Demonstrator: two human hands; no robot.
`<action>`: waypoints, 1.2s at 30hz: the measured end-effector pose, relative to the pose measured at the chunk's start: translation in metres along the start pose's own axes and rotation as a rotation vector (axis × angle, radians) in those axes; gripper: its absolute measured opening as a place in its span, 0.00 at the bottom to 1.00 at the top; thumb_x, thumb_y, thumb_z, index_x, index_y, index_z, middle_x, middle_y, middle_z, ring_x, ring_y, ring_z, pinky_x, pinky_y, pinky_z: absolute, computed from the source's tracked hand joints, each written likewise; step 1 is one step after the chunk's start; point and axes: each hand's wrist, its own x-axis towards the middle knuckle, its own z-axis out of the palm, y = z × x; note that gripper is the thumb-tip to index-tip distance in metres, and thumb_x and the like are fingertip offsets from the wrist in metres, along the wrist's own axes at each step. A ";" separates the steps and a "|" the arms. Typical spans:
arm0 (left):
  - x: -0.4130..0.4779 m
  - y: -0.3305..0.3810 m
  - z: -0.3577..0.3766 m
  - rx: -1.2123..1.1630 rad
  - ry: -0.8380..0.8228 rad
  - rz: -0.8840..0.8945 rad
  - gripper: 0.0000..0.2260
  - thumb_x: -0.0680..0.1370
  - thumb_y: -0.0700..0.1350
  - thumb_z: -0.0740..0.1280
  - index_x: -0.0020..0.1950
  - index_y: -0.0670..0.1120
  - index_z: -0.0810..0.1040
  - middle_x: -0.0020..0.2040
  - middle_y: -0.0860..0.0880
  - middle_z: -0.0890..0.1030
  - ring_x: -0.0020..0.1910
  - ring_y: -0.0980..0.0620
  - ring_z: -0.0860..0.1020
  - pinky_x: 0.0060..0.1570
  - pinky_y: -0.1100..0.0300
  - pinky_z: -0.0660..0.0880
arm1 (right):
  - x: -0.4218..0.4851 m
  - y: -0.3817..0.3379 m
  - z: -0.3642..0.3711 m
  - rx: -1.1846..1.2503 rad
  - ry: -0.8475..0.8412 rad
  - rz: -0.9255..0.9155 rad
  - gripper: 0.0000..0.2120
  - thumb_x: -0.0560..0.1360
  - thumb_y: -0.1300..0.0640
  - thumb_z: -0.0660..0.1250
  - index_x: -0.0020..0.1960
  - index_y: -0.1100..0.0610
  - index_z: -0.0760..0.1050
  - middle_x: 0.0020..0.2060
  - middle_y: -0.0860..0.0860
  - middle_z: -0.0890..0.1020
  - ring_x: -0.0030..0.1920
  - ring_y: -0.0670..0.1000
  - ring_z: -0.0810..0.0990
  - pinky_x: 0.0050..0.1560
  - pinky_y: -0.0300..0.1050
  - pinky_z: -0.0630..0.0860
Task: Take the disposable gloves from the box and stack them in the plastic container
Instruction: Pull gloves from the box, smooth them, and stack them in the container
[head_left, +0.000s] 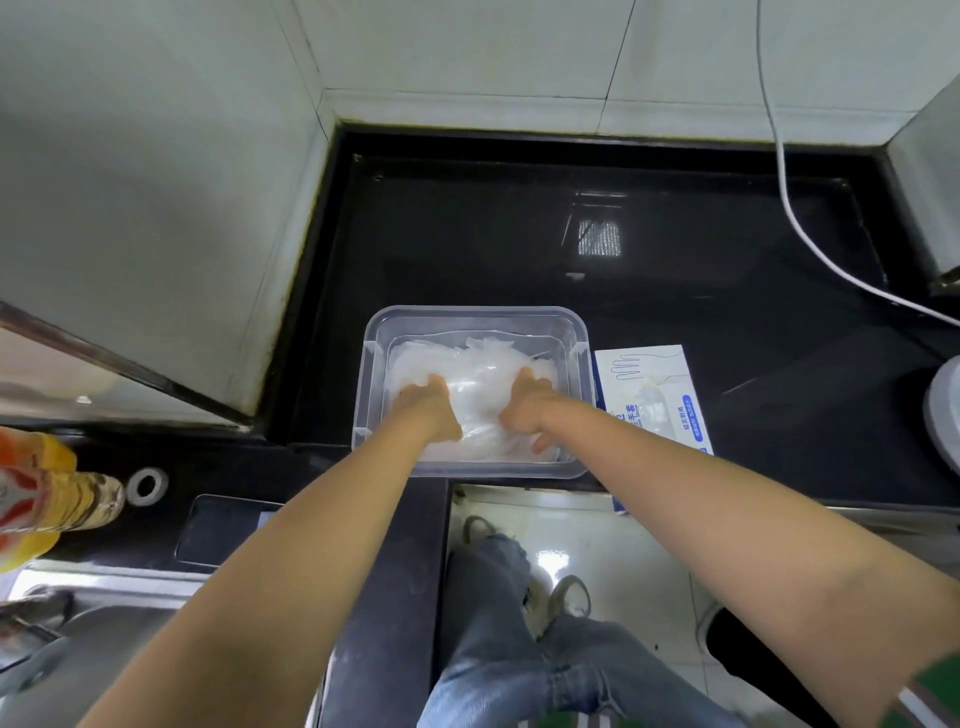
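From the head view, both hands are down inside the container (475, 313) on the black counter (519, 234). The left hand (423, 410) and the right hand (524, 405) press on the gloves (478, 364) with fingers stretched fairly flat, gripping nothing. The box (655, 400) lies just right of the container.

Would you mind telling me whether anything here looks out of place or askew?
The glove box seems to overhang the black countertop at its front edge. The gloves in the plastic container look crumpled rather than neatly stacked.
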 end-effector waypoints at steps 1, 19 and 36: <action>-0.004 0.001 -0.004 0.014 0.081 0.005 0.24 0.78 0.47 0.67 0.73 0.44 0.65 0.59 0.43 0.74 0.55 0.45 0.75 0.47 0.56 0.77 | -0.005 -0.001 -0.009 0.003 -0.010 -0.047 0.25 0.81 0.59 0.61 0.76 0.59 0.58 0.67 0.59 0.69 0.52 0.60 0.81 0.52 0.49 0.82; -0.096 0.173 0.024 -0.373 0.302 0.516 0.11 0.81 0.43 0.59 0.63 0.44 0.72 0.48 0.45 0.80 0.49 0.44 0.77 0.46 0.55 0.72 | -0.047 0.154 -0.054 -0.134 0.470 -0.129 0.07 0.76 0.61 0.63 0.53 0.56 0.77 0.57 0.57 0.73 0.58 0.58 0.74 0.56 0.52 0.76; -0.062 0.172 0.089 -0.202 0.174 0.360 0.29 0.75 0.43 0.73 0.70 0.44 0.62 0.62 0.42 0.75 0.60 0.41 0.76 0.54 0.51 0.75 | -0.050 0.167 -0.051 0.652 0.696 -0.323 0.01 0.76 0.61 0.67 0.47 0.58 0.76 0.40 0.48 0.78 0.41 0.47 0.77 0.45 0.43 0.75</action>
